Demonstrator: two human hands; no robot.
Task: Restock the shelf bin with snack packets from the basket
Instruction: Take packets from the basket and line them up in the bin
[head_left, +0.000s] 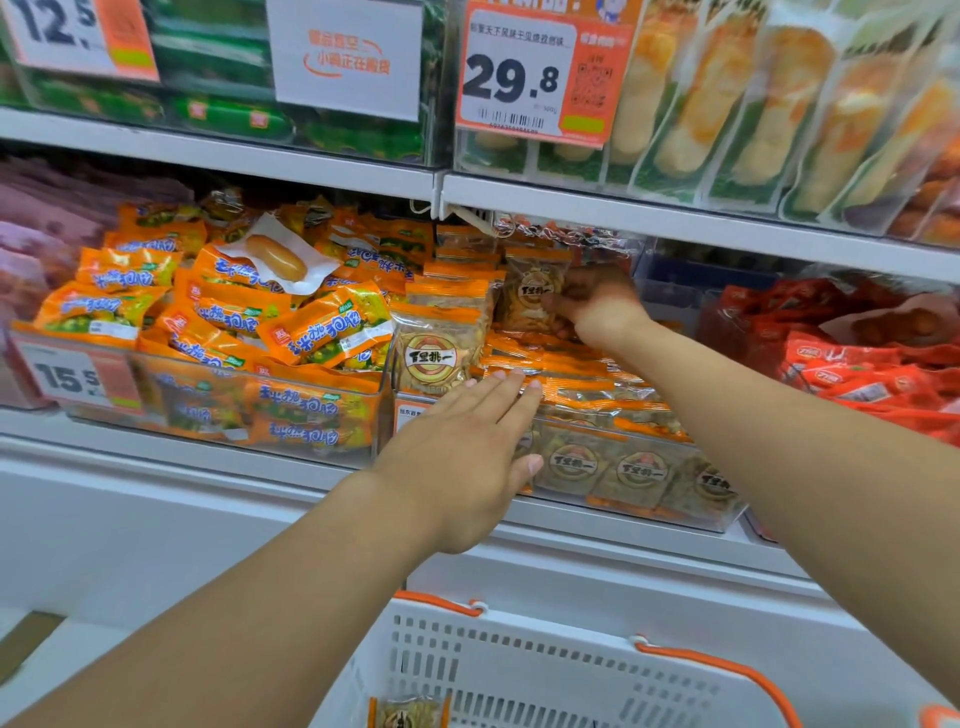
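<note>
A clear shelf bin (691, 512) in the middle of the shelf holds many tan snack packets with orange tops and a round logo. My right hand (597, 306) reaches deep into the bin and pinches one upright snack packet (530, 293) at its right edge. My left hand (467, 457) lies flat with straight fingers at the bin's front left, its fingertips touching the packets there. Below, a white basket (545, 670) with orange handles holds one more packet (410, 714) at the bottom edge of the view.
Left of the bin stands another clear bin of orange corn-sausage packs (322, 327) with a 15 price tag. Red packets (857, 364) fill the bin to the right. The shelf above (675, 218) hangs low over the bin, with a 29.8 price tag (540, 73).
</note>
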